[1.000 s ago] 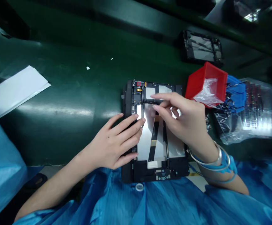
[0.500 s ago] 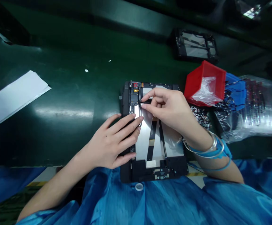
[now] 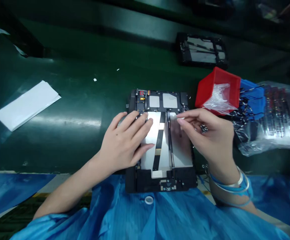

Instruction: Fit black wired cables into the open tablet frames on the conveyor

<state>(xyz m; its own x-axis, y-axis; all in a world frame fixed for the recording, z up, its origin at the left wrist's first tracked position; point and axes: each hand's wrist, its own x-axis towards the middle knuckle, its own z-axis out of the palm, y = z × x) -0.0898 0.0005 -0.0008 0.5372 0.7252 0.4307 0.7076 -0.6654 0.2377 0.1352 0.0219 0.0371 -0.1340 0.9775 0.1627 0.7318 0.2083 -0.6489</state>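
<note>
An opened tablet frame (image 3: 160,180) lies face down at the near edge of the green belt, showing a silver plate, black flex cables (image 3: 160,140) and circuit boards along its far end. My left hand (image 3: 124,143) lies flat on the frame's left side with fingers stretched out. My right hand (image 3: 207,133) hovers over the frame's right side, thumb and forefinger pinched together near the upper right corner; whether anything is between them is too small to tell. Bracelets ring my right wrist.
A red bin (image 3: 217,88) lined with clear plastic stands right of the frame. Beside it lie blue parts (image 3: 253,95) and clear bags of components (image 3: 272,116). A second opened frame (image 3: 202,50) rests farther back. White sheets (image 3: 27,105) lie at left.
My right hand has moved from the frame's upper left circuit area across to its right side. My left hand has stayed flat on the left side.
</note>
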